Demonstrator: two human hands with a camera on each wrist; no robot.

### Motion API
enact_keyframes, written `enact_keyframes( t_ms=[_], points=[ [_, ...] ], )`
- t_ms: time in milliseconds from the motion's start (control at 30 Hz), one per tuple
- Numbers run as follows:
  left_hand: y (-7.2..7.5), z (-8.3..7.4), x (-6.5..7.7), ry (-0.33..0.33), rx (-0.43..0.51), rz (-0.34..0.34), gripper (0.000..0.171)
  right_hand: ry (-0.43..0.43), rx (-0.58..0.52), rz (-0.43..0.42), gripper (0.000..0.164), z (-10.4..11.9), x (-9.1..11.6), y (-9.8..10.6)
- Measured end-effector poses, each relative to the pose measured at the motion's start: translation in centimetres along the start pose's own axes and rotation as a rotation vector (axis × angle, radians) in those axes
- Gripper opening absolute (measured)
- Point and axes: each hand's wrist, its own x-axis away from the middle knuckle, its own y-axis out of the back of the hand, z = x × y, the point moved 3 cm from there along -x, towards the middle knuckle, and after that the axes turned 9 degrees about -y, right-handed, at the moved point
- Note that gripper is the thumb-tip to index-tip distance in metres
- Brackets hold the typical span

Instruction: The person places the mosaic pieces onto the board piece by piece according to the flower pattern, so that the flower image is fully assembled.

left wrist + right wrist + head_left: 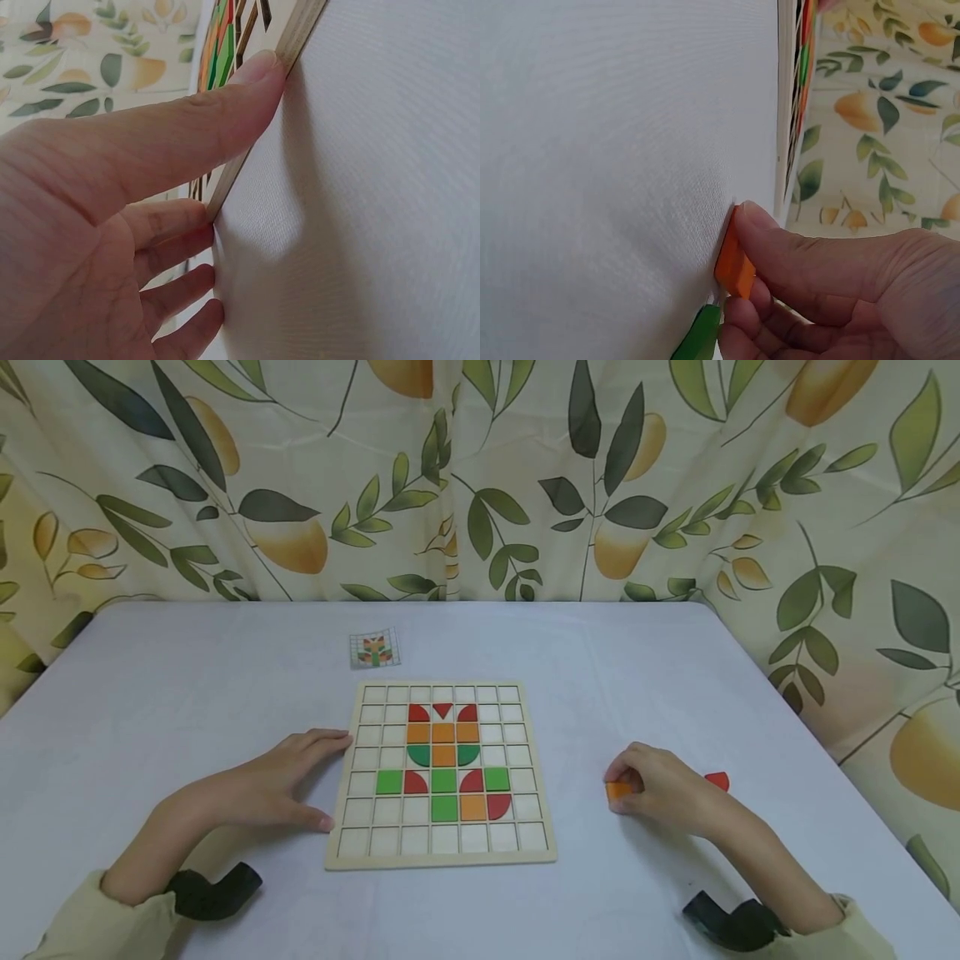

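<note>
My left hand [262, 785] rests at the left edge of a wooden grid board [441, 858], thumb and fingertips touching its rim. Red, orange and green tiles fill several of the board's cells in a flower-like pattern. To the right of the board, my right hand [663, 785] pinches an orange square tile [736, 262] between thumb and fingers, close to the tabletop. A green tile [697, 334] lies just beside those fingers in the right wrist view; the hand hides it in the head view. A red tile [717, 780] lies partly hidden behind the right hand.
A small picture card [375, 648] showing a similar tile pattern lies behind the board. The table has a white cloth [247, 685], and a leaf-and-fruit curtain [510, 468] hangs along its back. Black wrist mounts [217, 893] sit at both sleeves.
</note>
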Motion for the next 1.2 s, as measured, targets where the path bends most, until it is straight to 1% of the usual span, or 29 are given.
enact_keyframes(
  t_ms=[167,300,433,567,633,733,933,1067,1200],
  points=[
    [0.0,0.0,0.0,0.001,0.003,0.002,0.099,-0.016,-0.042,0.003,0.021,0.2,0.0,0.4],
    [0.1,-0.1,-0.1,-0.001,0.001,0.001,0.100,0.019,-0.061,-0.013,0.015,1.1,-0.1,0.9],
    [0.1,-0.2,-0.1,-0.007,-0.001,0.001,0.099,0.046,-0.092,-0.009,0.013,3.2,-0.5,1.2],
    [0.2,-0.3,-0.1,-0.004,0.007,0.002,0.099,0.076,-0.163,0.052,0.012,6.3,-0.9,0.9],
    [0.1,-0.3,-0.1,0.000,0.008,0.003,0.099,0.102,-0.190,0.092,0.012,7.9,-1.2,0.5],
    [0.2,-0.4,-0.1,0.001,0.007,0.004,0.099,0.146,-0.201,0.136,0.012,10.3,-1.7,-0.3],
    [0.2,-0.3,-0.1,-0.006,0.003,-0.001,0.099,0.222,-0.160,0.185,0.010,14.1,-2.8,-2.4],
    [0.1,-0.2,0.0,-0.009,0.004,0.000,0.099,0.229,-0.125,0.195,0.011,15.8,-3.4,-3.8],
    [0.2,-0.2,0.0,-0.006,0.015,0.004,0.099,0.218,-0.106,0.219,0.009,17.0,-3.9,-5.0]
  ],
)
